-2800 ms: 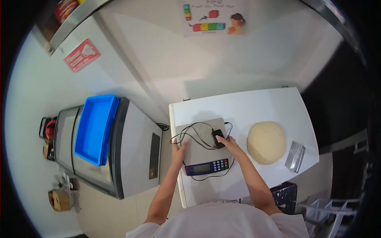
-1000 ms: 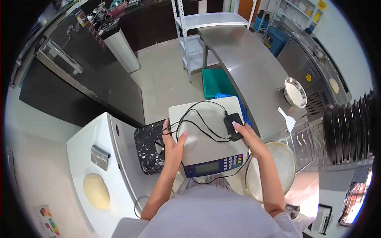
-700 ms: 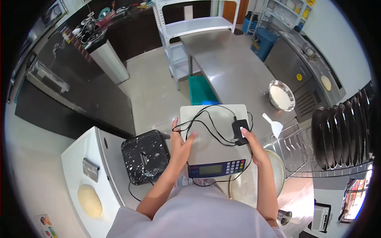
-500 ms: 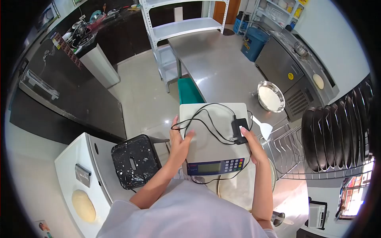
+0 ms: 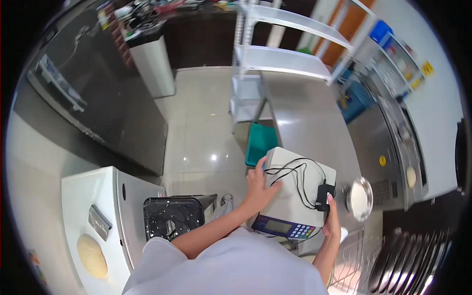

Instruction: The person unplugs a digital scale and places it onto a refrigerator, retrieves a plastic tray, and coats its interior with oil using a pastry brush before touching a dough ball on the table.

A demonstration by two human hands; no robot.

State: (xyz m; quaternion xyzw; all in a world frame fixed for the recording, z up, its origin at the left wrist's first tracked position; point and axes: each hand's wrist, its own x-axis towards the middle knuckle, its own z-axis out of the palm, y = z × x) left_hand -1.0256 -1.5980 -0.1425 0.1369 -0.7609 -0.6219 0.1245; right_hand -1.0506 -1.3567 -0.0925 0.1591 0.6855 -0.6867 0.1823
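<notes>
A digital kitchen scale (image 5: pixel 290 196) with a keypad and display is held tilted in front of my body, between both hands. My left hand (image 5: pixel 263 189) grips its left edge, thumb on top beside a looped black cord (image 5: pixel 306 189). On the right edge, my right hand (image 5: pixel 333 219) holds the scale and presses its thumb on the black power adapter (image 5: pixel 324 196) lying on top. To the right of the scale, a metal bowl (image 5: pixel 368 212) of white powder stands on the steel table (image 5: pixel 314 123).
A black stool (image 5: pixel 172 214) and a white cabinet (image 5: pixel 69 201) with a dough piece (image 5: pixel 92 255) and a metal scraper (image 5: pixel 100 222) are at left. A green bin (image 5: pixel 260 143) sits by the table. Pans (image 5: pixel 403 265) stand in a rack at lower right; white shelving (image 5: pixel 290 61) rises behind.
My view has swung, so the room appears shifted. Both hands have carried the scale to the right in the picture, and it is now turned at an angle. My grip stays the same.
</notes>
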